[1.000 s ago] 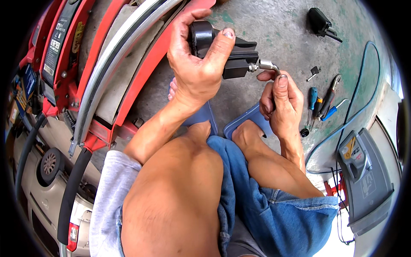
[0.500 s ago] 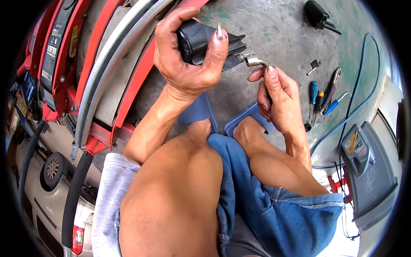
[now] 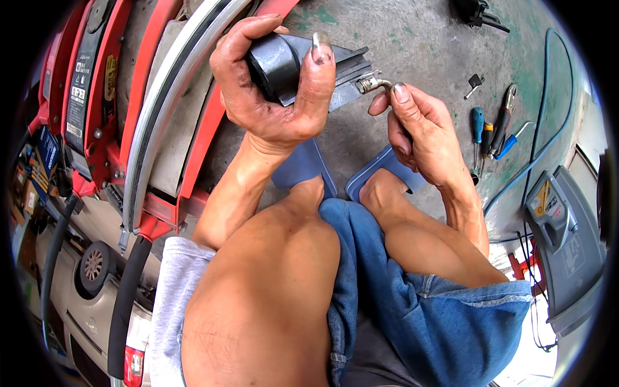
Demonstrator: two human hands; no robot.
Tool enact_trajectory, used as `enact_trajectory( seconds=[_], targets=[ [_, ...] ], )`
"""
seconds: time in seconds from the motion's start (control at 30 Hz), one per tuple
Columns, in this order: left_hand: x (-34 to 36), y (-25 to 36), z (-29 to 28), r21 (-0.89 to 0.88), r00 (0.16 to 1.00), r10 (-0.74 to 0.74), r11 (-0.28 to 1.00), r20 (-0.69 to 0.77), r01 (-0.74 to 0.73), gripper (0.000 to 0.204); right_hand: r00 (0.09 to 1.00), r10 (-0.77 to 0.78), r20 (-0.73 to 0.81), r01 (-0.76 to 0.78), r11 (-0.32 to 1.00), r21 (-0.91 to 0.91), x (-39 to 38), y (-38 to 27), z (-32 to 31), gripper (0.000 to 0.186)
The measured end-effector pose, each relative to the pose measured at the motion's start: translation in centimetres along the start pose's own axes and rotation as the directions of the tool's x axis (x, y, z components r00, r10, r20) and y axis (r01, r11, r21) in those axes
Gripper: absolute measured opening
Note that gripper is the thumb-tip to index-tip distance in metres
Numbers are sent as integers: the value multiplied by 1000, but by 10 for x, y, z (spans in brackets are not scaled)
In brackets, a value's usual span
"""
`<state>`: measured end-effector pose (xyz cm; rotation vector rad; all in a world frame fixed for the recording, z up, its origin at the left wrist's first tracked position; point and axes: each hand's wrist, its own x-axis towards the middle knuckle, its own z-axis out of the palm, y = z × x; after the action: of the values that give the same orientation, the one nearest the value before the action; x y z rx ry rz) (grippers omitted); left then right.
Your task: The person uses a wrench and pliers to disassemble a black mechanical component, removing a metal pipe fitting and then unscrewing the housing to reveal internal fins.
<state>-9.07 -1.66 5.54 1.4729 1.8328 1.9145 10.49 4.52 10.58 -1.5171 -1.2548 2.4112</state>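
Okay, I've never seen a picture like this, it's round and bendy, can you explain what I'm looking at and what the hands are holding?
This comes from a wide fisheye camera worn on a person's head, looking down, so edges bend. The person squats on a concrete floor; those are their own knees and denim shorts. Their left hand grips a black machine part. Their right hand pinches a small bent metal fitting at the part's end. To the right, screwdrivers and pliers lie on the floor beside a blue hose and a grey container. Red machinery stands to the left.
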Motion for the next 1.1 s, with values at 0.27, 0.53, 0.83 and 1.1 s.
enact_trajectory(
  seconds=[0.27,0.53,0.83,1.1],
  targets=[
    [-1,4,-2,-22,1000,7,1000,16,-7,52,1000,-1,11,0,997,73,-3,-2,-6,47],
    [2,1,-11,80,977,149,983,151,-162,54,995,71,66,-79,988,130,-2,0,-2,46],
    [6,-8,-4,-52,913,374,927,164,-371,48,967,240,85,-233,969,-85,-8,-20,-11,44],
    [-5,-11,-10,44,923,248,961,293,-272,52,958,283,45,-272,948,-167,-7,-23,-11,44]
  ],
)
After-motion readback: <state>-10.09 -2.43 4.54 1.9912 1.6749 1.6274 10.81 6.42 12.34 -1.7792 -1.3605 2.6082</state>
